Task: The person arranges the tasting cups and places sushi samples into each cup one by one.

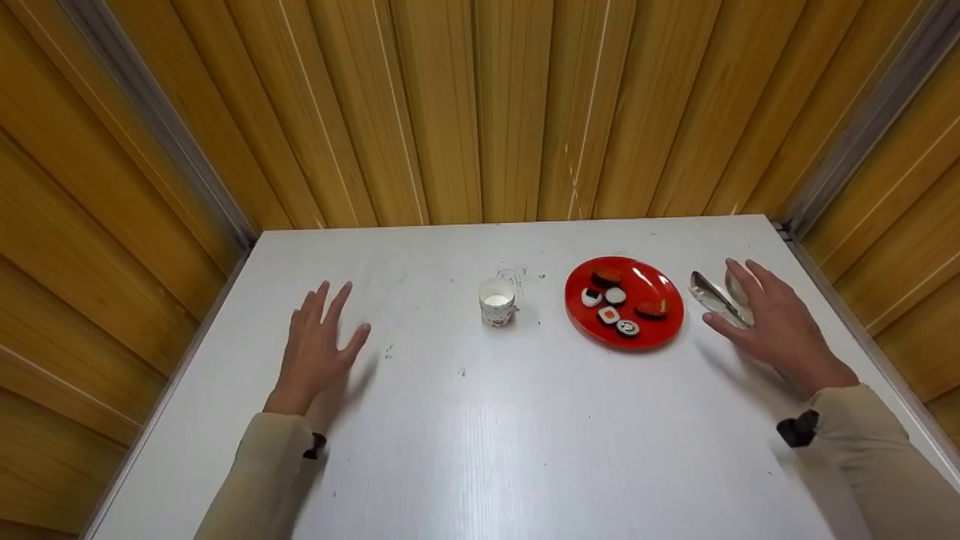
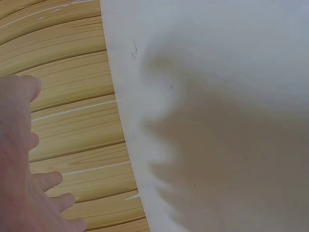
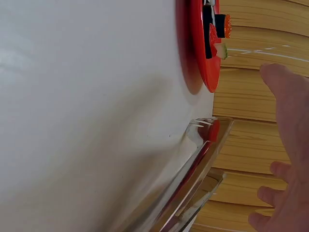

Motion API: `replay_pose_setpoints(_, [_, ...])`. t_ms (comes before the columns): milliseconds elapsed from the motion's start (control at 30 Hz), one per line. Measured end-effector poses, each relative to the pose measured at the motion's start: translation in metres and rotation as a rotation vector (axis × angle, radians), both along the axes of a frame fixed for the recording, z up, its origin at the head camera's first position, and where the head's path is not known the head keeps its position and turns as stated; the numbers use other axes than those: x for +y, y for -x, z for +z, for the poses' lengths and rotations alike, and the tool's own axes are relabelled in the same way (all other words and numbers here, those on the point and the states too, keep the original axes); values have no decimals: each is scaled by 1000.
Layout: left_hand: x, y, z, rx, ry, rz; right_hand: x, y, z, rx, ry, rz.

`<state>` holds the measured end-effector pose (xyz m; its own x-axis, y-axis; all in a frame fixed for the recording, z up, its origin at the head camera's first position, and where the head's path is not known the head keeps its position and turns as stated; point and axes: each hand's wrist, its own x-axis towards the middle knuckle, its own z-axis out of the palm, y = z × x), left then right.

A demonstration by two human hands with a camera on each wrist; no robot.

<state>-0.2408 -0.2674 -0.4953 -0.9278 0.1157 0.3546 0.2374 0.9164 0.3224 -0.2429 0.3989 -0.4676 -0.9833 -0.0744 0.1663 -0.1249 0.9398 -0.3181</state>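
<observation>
Left hand point(image 1: 315, 354) and right hand point(image 1: 784, 324) are being held apart, empty; sushi point(image 1: 608, 316) is already being borne by the plate point(image 1: 649, 339), cutlery point(image 1: 703, 284) left ungripped.

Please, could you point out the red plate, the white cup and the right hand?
Red plate point(image 1: 654, 328), head view: bare upper surface.
White cup point(image 1: 497, 313), head view: outer wall, below the rim.
Right hand point(image 1: 784, 326), head view: back of the hand.
</observation>
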Motion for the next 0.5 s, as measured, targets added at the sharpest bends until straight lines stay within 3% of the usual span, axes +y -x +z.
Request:
replay_pose_setpoints(167, [5, 3, 1, 26, -11, -13, -15, 10, 4, -32, -4, 20])
replay_pose_setpoints(300, [9, 6, 2, 49, -11, -28, -28, 16, 5, -10, -20, 50])
replay_pose_setpoints(500, [15, 7, 5, 34, -18, -35, -50, 25, 4, -11, -35, 80])
